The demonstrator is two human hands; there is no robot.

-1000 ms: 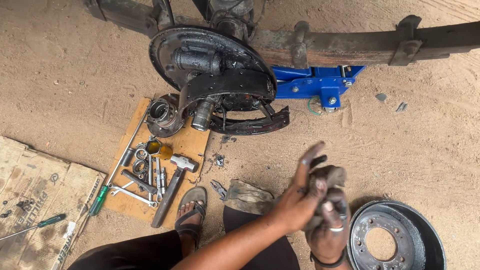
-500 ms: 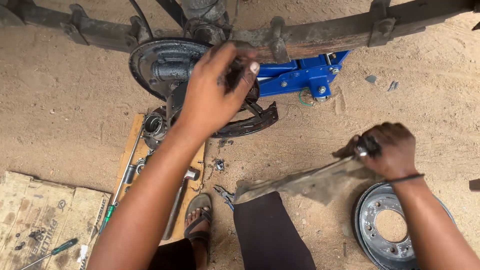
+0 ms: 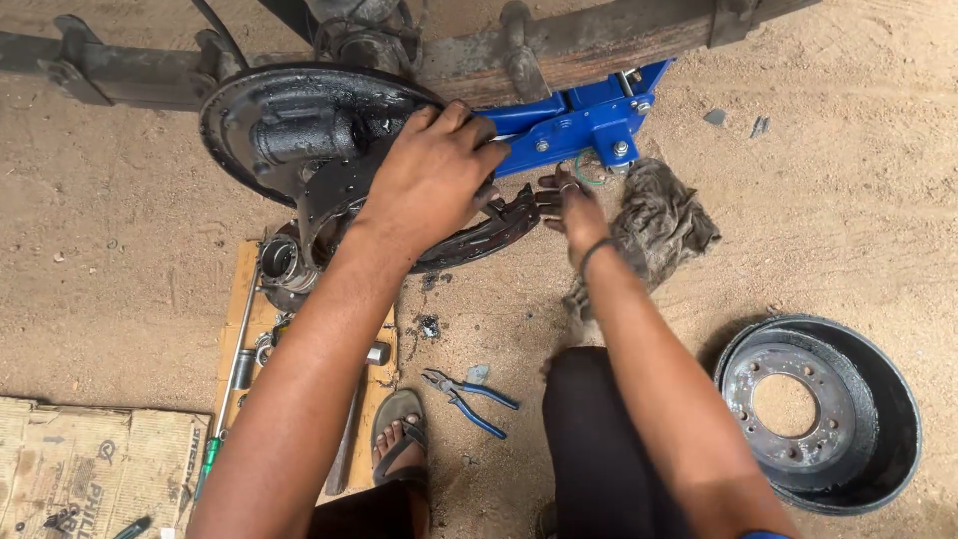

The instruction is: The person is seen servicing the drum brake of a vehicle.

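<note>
Down at the far left, a flattened cardboard sheet (image 3: 70,459) lies on the sandy ground, and just beside it a wooden board (image 3: 235,329) keeps your loose tools and a wheel hub (image 3: 279,262) out of the dirt, close enough to reach without shifting your seat. A long-handled tool with a green grip (image 3: 228,399) lies along the board's left edge.

Above that, the round backing plate (image 3: 269,130) hangs on the axle, with the wheel cylinder (image 3: 299,138) near its top. Your left hand (image 3: 429,180) is laid over the brake shoe (image 3: 489,225), fingers curled round its upper part, clamping it against the plate, seemingly to steady it. The shoe sits at the lower right of the plate, its lined curve poking out below your palm.

Blue-handled pliers (image 3: 469,391) lie on the sand between your sandalled foot (image 3: 399,439) and your knee.

Your right hand (image 3: 571,205) is at the shoe's right tip, fingers spread and pressing rather than closed on anything; it holds nothing. Behind it, the blue jack (image 3: 589,120) props the leaf spring (image 3: 599,40), which is why the axle stays raised.

A grey rag (image 3: 664,220) lies just right of that hand, and the removed brake drum (image 3: 818,409) rests open side up, well apart at the far right.
</note>
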